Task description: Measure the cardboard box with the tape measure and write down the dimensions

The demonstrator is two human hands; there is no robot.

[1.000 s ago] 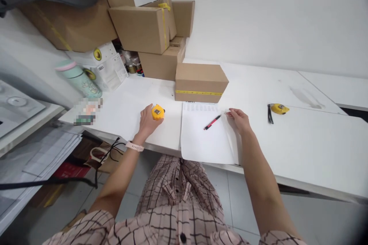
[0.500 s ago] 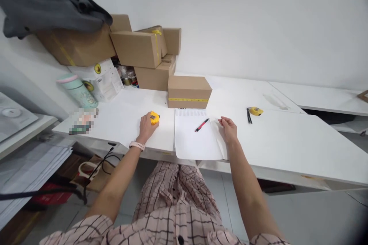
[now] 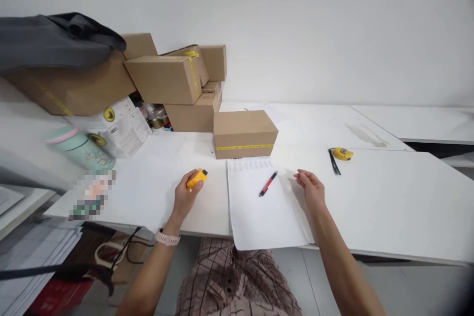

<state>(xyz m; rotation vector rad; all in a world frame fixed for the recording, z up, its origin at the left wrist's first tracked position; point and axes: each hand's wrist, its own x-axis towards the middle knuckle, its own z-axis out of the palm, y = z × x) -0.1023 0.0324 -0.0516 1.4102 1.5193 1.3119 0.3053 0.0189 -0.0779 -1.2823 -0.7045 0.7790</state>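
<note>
My left hand (image 3: 187, 197) is closed around a yellow tape measure (image 3: 197, 179), held just over the white table left of the papers. My right hand (image 3: 312, 188) hovers beside the papers' right edge, its fingers loosely bent and nothing visible in them. Between my hands lies a stack of white paper (image 3: 259, 217) with a printed table along its top. A red and black pen (image 3: 268, 184) rests slantwise on the sheet. Directly behind the paper sits a closed cardboard box (image 3: 245, 134) with a yellow measuring strip along its front.
A second yellow tape measure (image 3: 342, 153) with a black strap lies to the right. Cardboard boxes (image 3: 163, 81) are stacked at the back left, with dark cloth (image 3: 55, 42) on one. A mint bottle (image 3: 83, 150) stands at the left. The table's front edge (image 3: 207, 233) runs near my body.
My left hand has turned the tape measure, which now shows a different side. My right hand stays beside the paper. The whole view has shifted, with the table looking closer.
</note>
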